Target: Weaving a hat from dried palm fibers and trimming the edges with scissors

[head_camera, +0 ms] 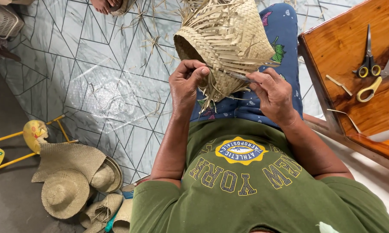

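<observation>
1. Clearly the woven piece (224, 43) sits on my lap at the top centre of the frame, mouth turned toward the left, so its frayed lower edge faces both hands and the loose strips hang within reach.
2. My left hand (186, 84) comes in from the lower left; its grip is narrow, thumb and forefinger pinched on a strip end right at the rim, which keeps that strand taut against the weave.
3. My right hand (274, 95) meets it from the right. Its grip is closed on a thin tool (239, 77), a slim blade or needle as far as I can tell, laid almost flat and pointing left toward the pinched strip, so the tip can work under the plaiting.
4. Both forearms rest close to the body, with the piece propped on the blue patterned trousers (285, 30), which steadies it without a worktop.
5. At the right of the frame a wooden worktop (332, 43) carries two pairs of scissors (369, 64), lying within the right arm's reach, with a few cut strips (339, 84) beside them.
6. Finished straw hats (71, 181) are stacked on the floor at the lower left, well apart from the hands and out of the way of the work.
7. Stray fibres (151, 43) lie scattered on the tiled floor (86, 77) near the top.
</observation>
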